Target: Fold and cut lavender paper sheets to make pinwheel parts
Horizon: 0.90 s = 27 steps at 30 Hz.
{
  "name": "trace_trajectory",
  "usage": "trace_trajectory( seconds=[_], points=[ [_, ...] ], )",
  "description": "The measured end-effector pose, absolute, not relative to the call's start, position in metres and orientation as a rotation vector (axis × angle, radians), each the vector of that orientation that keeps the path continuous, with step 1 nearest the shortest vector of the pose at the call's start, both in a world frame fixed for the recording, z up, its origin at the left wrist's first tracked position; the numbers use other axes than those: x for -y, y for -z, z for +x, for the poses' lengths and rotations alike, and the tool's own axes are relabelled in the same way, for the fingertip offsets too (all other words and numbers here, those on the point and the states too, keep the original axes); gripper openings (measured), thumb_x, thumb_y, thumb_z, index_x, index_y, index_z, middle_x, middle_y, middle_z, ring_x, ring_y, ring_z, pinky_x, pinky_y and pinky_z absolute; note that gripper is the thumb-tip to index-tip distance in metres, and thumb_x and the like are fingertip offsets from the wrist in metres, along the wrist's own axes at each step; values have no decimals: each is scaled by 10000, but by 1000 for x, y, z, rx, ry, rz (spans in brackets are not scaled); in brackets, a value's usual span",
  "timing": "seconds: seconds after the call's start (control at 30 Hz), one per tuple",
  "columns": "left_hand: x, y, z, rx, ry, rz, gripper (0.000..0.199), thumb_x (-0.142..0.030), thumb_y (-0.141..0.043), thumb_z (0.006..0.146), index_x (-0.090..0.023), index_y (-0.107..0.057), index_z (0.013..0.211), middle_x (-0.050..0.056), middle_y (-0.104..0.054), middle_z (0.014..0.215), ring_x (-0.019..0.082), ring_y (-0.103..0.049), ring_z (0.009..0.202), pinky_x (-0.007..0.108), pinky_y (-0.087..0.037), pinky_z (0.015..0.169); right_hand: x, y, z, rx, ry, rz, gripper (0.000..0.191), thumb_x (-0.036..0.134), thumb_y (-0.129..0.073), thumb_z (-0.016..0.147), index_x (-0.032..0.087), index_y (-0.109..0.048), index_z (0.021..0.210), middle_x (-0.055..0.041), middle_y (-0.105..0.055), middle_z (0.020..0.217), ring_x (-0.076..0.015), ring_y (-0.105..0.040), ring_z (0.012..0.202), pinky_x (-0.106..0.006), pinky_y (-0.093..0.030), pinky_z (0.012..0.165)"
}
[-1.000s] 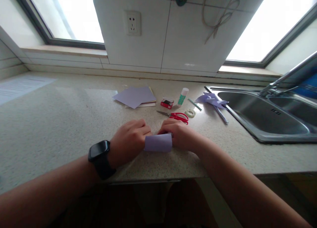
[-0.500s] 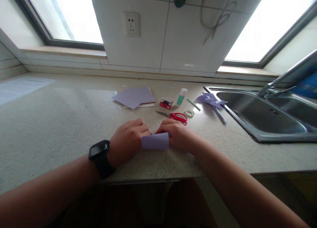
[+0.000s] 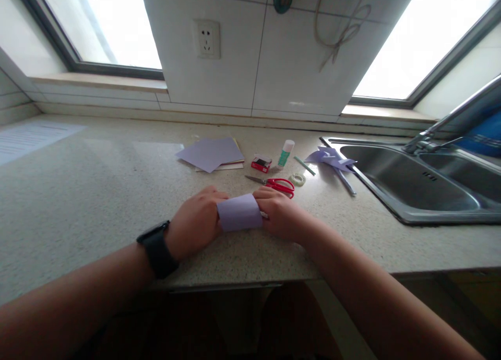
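Note:
A small sheet of purple paper [image 3: 239, 214] is bent into a curve between my hands, low over the counter near its front edge. My left hand [image 3: 199, 219], with a black watch on the wrist, is closed on the paper's left end. At the other end my right hand [image 3: 278, 214] grips it, fingers curled. Most fingertips are hidden behind the paper or the hands. Just beyond my right hand lie red-handled scissors [image 3: 274, 183], blades pointing left, touching or close to a roll of clear tape [image 3: 297, 179].
Farther back are stacked purple sheets [image 3: 213, 154], a small red and black box [image 3: 261, 163], an upright glue stick [image 3: 286, 153] and a thin green strip [image 3: 304, 165]. A purple paper pinwheel [image 3: 331, 159] rests against the rim of the sink [image 3: 407, 219]. Printed paper [image 3: 35, 138] lies far left.
The purple paper has risen and shifted slightly left, and more of its curved face shows. My left hand has turned a little with it; my right hand stays nearly in place.

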<state>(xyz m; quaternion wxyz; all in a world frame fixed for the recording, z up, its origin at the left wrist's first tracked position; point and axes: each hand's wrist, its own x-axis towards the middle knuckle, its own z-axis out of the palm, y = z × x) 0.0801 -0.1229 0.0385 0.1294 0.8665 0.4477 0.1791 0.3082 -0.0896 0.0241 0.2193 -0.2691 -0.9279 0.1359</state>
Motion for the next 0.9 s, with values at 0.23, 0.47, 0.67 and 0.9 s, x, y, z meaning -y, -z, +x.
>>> trace_trajectory(
  seconds=[0.23,0.47,0.67,0.9],
  points=[
    [120,-38,82,-1305,-559,2359,114,-99,-574,835,-161,-664,802,48,-680,789,187,-587,711,310,-429,672,93,-30,308,2597,-447,-909,171,-6,-579,745,139,-639,812,-78,-640,917,-190,-570,872,-288,-449,786],
    [124,-41,81,-1106,-625,2750,156,-75,-558,885,-155,-690,864,66,-703,841,220,-596,839,342,-455,755,98,-29,309,2546,-378,-915,127,114,-689,778,169,-661,890,-49,-676,892,-185,-604,838,-297,-461,760],
    [125,-38,75,-1021,-817,2822,177,-208,-536,976,-136,-693,942,80,-701,847,203,-607,779,338,-459,718,98,-26,311,2391,-264,-694,76,220,-625,926,181,-665,873,-39,-681,797,-161,-605,759,-297,-469,711],
    [125,-34,74,-1066,-914,2241,159,-84,-675,839,-185,-713,957,20,-724,898,159,-653,821,271,-492,737,100,-28,313,2370,-263,-601,65,193,-609,937,179,-656,896,-57,-678,860,-160,-606,788,-300,-488,707]
  ],
)
